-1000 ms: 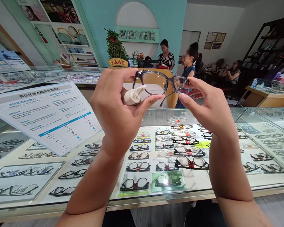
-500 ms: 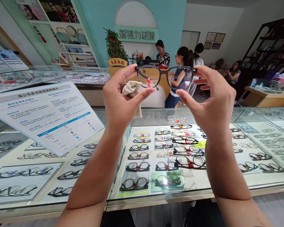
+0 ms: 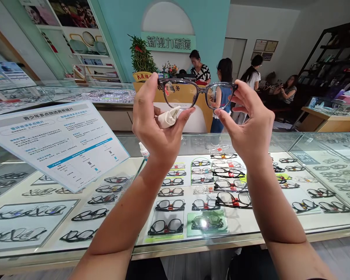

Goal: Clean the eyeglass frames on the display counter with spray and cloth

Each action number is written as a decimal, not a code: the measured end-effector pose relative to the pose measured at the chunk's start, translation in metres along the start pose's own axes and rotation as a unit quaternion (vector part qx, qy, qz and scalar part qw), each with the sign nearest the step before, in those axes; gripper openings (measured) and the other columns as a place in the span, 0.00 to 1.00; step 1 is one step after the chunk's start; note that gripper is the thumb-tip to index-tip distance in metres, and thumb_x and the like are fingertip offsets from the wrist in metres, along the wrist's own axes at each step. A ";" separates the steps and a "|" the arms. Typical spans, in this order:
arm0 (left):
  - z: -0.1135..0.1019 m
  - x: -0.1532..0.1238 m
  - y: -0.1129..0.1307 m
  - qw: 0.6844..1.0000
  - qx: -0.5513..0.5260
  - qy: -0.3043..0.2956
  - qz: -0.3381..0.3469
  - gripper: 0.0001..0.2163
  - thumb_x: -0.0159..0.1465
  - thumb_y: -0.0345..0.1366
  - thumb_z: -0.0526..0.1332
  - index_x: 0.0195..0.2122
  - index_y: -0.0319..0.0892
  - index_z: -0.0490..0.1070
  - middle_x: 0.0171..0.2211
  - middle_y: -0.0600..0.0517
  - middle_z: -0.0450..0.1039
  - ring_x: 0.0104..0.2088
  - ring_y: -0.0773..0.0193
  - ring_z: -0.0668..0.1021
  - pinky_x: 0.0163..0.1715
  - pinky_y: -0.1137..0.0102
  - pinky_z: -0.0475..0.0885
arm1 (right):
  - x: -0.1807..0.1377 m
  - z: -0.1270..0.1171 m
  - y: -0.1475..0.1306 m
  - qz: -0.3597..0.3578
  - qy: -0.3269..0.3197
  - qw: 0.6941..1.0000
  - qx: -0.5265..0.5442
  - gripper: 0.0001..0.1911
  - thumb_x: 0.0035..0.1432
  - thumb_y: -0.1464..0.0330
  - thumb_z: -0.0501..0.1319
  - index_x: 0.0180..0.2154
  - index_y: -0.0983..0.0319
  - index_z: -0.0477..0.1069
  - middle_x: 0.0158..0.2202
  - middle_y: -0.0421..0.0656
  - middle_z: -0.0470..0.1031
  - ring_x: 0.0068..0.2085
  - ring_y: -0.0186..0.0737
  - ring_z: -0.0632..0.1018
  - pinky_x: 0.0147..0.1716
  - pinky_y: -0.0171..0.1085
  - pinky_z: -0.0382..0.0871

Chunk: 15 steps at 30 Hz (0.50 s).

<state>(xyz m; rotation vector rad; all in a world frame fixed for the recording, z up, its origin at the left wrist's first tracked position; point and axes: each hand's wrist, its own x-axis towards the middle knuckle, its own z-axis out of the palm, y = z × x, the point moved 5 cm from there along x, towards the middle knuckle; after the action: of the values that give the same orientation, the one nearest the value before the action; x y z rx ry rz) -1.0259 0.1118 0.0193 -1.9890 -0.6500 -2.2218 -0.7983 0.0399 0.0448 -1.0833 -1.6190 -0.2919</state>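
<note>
- Left hand [image 3: 154, 124]: pinches glasses [image 3: 196, 93] at left rim; cream cloth [image 3: 168, 117] tucked in palm.
- Right hand [image 3: 251, 124]: pinches right rim.
- Glasses: raised above glass counter [image 3: 309, 229]; likely light, fragile; best gripped by frame, off lenses.

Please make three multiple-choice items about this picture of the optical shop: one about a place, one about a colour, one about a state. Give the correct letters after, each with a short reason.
1. Where is the pair of glasses?
A. lying on the glass counter
B. held up in the air between both hands
C. inside the display case

2. What colour is the cloth?
A. cream
B. bright red
C. dark blue

3. How does the left hand stand?
A. flat on the counter
B. open and holding nothing
C. gripping one end of the frame, with the cloth tucked in it

Answers:
1 B: the left hand and the right hand each pinch one end of the frame, above the glass counter.
2 A: the bunched fabric is pale cream.
3 C: fingers and thumb close on the frame's end, and the cloth sits against the palm.
</note>
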 end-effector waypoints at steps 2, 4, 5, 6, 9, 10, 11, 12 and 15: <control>0.001 0.000 0.002 1.000 0.009 0.008 0.002 0.45 0.68 0.73 0.67 0.79 0.54 0.64 0.80 0.48 0.67 0.81 0.34 0.67 0.64 0.42 0.80 | 0.000 0.001 -0.001 -0.018 0.008 1.000 -0.021 0.38 0.76 0.56 0.64 0.81 0.45 0.59 0.72 0.53 0.79 0.71 0.66 0.80 0.62 0.71 0.83; 0.001 0.001 0.004 1.000 0.014 0.019 0.006 0.42 0.68 0.70 0.70 0.78 0.58 0.65 0.78 0.48 0.70 0.80 0.36 0.69 0.65 0.42 0.81 | -0.001 0.000 -0.003 -0.021 0.017 0.999 -0.029 0.36 0.77 0.57 0.63 0.81 0.44 0.59 0.71 0.52 0.80 0.70 0.64 0.81 0.60 0.69 0.85; 0.002 0.002 0.004 1.000 0.005 0.022 0.011 0.40 0.68 0.67 0.72 0.77 0.62 0.65 0.77 0.49 0.71 0.80 0.37 0.70 0.65 0.43 0.81 | -0.002 -0.001 -0.005 -0.018 0.019 0.999 -0.028 0.36 0.77 0.58 0.62 0.80 0.43 0.60 0.71 0.51 0.80 0.69 0.63 0.82 0.60 0.68 0.85; 0.003 0.004 0.003 1.000 -0.013 0.022 0.017 0.38 0.68 0.66 0.73 0.76 0.66 0.65 0.76 0.50 0.72 0.80 0.39 0.70 0.67 0.43 0.81 | -0.002 -0.002 -0.007 -0.017 0.019 0.999 -0.027 0.35 0.77 0.59 0.62 0.80 0.42 0.60 0.71 0.51 0.79 0.69 0.62 0.82 0.60 0.67 0.85; 0.007 0.011 -0.005 0.996 -0.079 0.012 0.037 0.34 0.68 0.63 0.74 0.73 0.75 0.66 0.76 0.54 0.71 0.80 0.45 0.70 0.73 0.43 0.77 | -0.004 -0.005 -0.016 -0.027 0.023 0.999 -0.033 0.34 0.78 0.58 0.60 0.80 0.41 0.60 0.72 0.50 0.78 0.71 0.61 0.80 0.59 0.65 0.86; 0.008 0.013 -0.009 0.995 -0.092 0.012 0.037 0.34 0.67 0.64 0.74 0.72 0.76 0.66 0.75 0.55 0.71 0.81 0.46 0.69 0.76 0.43 0.75 | -0.004 -0.006 -0.018 -0.030 0.023 0.999 -0.037 0.33 0.79 0.58 0.59 0.80 0.41 0.60 0.72 0.50 0.78 0.72 0.61 0.79 0.59 0.65 0.86; 0.009 0.015 -0.013 0.995 -0.094 0.014 0.033 0.34 0.67 0.65 0.74 0.71 0.76 0.66 0.75 0.55 0.71 0.81 0.48 0.69 0.78 0.43 0.72 | -0.004 -0.006 -0.019 -0.030 0.024 0.999 -0.038 0.32 0.79 0.57 0.58 0.80 0.40 0.60 0.71 0.50 0.78 0.72 0.61 0.79 0.59 0.65 0.86; 0.009 0.016 -0.017 0.995 -0.091 0.020 0.026 0.35 0.66 0.68 0.73 0.71 0.74 0.66 0.74 0.54 0.72 0.81 0.49 0.69 0.79 0.43 0.70 | -0.004 -0.006 -0.020 -0.027 0.027 0.999 -0.033 0.31 0.80 0.57 0.58 0.79 0.40 0.61 0.71 0.50 0.79 0.72 0.61 0.79 0.59 0.65 0.86; 0.011 0.018 -0.025 0.997 -0.070 0.026 0.003 0.40 0.62 0.76 0.69 0.71 0.70 0.66 0.72 0.51 0.74 0.80 0.49 0.69 0.81 0.43 0.67 | -0.003 -0.007 -0.017 -0.009 0.053 0.998 0.018 0.25 0.80 0.57 0.58 0.73 0.42 0.69 0.69 0.49 0.81 0.69 0.60 0.82 0.60 0.64 0.85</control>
<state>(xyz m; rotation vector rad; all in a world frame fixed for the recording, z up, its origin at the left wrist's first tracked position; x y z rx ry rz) -1.0271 0.1419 0.0310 -1.9834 -0.4955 -2.3671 -0.8068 0.0243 0.0503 -1.0101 -1.5347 -0.3242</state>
